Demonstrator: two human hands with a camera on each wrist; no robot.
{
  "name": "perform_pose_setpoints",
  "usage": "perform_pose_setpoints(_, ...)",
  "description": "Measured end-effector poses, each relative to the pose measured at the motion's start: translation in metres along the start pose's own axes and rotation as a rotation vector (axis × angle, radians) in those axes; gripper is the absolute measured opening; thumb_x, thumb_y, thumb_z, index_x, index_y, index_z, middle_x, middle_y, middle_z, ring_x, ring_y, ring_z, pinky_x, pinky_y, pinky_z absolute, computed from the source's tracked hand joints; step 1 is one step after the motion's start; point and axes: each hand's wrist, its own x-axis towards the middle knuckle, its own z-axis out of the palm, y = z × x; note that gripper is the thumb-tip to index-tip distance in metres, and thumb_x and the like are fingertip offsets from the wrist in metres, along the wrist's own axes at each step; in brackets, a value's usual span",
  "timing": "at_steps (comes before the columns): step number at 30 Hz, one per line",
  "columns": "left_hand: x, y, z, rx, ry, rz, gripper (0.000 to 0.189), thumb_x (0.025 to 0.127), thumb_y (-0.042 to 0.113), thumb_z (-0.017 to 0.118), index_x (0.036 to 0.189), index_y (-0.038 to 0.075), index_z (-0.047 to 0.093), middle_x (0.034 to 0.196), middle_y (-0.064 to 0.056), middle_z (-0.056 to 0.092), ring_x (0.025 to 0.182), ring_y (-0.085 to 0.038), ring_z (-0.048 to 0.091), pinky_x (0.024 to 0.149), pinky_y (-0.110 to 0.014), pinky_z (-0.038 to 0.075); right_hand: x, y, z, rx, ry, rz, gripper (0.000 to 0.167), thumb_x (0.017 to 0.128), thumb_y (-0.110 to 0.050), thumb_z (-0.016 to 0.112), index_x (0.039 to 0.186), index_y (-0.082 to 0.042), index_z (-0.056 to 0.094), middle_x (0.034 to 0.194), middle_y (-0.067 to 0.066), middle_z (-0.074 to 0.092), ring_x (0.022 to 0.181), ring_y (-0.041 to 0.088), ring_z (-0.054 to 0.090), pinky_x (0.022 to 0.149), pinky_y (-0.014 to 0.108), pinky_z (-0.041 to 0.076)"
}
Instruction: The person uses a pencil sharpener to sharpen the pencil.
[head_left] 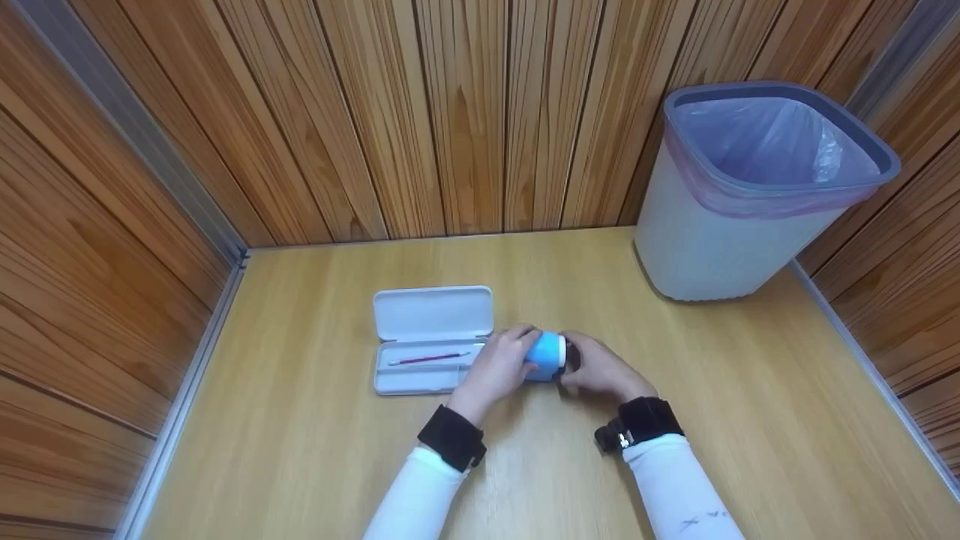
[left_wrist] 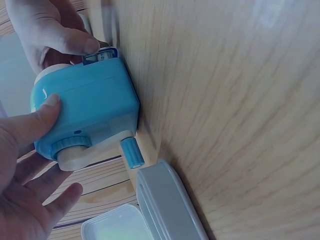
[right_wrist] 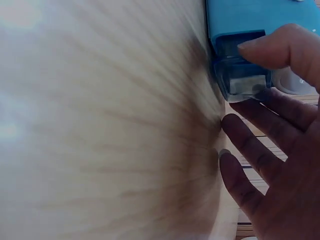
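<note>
A blue crank pencil sharpener (head_left: 546, 352) lies on the table right of the open pencil case. My left hand (head_left: 499, 367) grips its body, the thumb (left_wrist: 37, 120) pressed on the blue casing in the left wrist view. The crank handle (left_wrist: 132, 152) sticks out on the pencil case side. At the other end, my right hand (head_left: 604, 369) pinches the sharpener's clear shavings drawer (right_wrist: 245, 82) between thumb and fingers. The drawer stands partly out of the casing. In the pencil case (head_left: 433, 313) lies a thin red pencil (head_left: 427, 359); my left hand covers the case's right end.
A pale waste bin (head_left: 720, 247) with a grey rim and a plastic liner stands at the back right. Wooden panel walls (head_left: 465, 112) border the table (head_left: 315, 450) at the back and both sides.
</note>
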Motion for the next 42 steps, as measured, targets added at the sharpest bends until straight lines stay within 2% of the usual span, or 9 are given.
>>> perform_pose_setpoints(6,0.001,0.001,0.000,0.025,-0.008,-0.008,0.048,0.088,0.017,0.074,0.133,0.005,0.060,0.132,-0.013,0.059,0.117,-0.030,0.058,0.100,-0.040,0.045,-0.001,0.000,0.001,0.022,0.002,-0.020,0.063,0.076,-0.004,0.079,0.134,-0.010,0.055,0.128,0.007,0.059,0.121,0.029,0.051,0.108,0.057,0.031)
perform_pose_setpoints(15,0.001,0.001,0.002,0.044,0.016,0.013,0.048,0.086,0.017,0.075,0.130,0.005,0.061,0.130,-0.013,0.060,0.114,-0.031,0.060,0.099,-0.040,0.046,-0.004,0.006,-0.006,0.016,-0.014,0.020,0.070,0.079,-0.007,0.079,0.142,-0.006,0.049,0.138,0.015,0.053,0.131,0.036,0.045,0.109,0.057,0.029)
perform_pose_setpoints(22,0.001,0.001,0.000,0.022,-0.012,-0.009,0.049,0.087,0.016,0.074,0.133,0.005,0.059,0.132,-0.013,0.058,0.117,-0.030,0.058,0.100,-0.040,0.045,-0.017,0.017,-0.023,0.046,-0.011,0.014,0.065,0.079,-0.007,0.080,0.137,-0.010,0.052,0.131,0.010,0.057,0.123,0.032,0.051,0.101,0.052,0.041)
perform_pose_setpoints(28,0.000,0.001,0.000,0.022,-0.008,-0.009,0.050,0.087,0.016,0.075,0.133,0.005,0.059,0.132,-0.012,0.059,0.117,-0.029,0.058,0.100,-0.040,0.045,-0.029,0.026,-0.039,0.023,0.012,-0.014,0.064,0.079,-0.006,0.078,0.137,-0.005,0.051,0.130,0.013,0.057,0.120,0.034,0.052,0.100,0.052,0.043)
perform_pose_setpoints(34,0.000,0.000,0.000,0.032,-0.005,-0.007,0.050,0.087,0.015,0.074,0.134,0.005,0.058,0.132,-0.012,0.058,0.117,-0.029,0.058,0.100,-0.040,0.045,-0.039,0.026,-0.055,-0.007,0.071,-0.090,0.062,0.081,-0.002,0.075,0.137,0.002,0.049,0.131,0.023,0.053,0.119,0.043,0.051,0.097,0.056,0.043)
perform_pose_setpoints(42,0.001,0.002,0.001,0.009,-0.040,-0.035,0.051,0.088,0.016,0.073,0.136,0.006,0.057,0.135,-0.012,0.056,0.120,-0.028,0.056,0.101,-0.039,0.044,-0.044,0.002,-0.080,-0.065,0.206,-0.178,0.063,0.080,0.001,0.075,0.138,0.002,0.048,0.132,0.021,0.051,0.114,0.042,0.051,0.094,0.057,0.043)
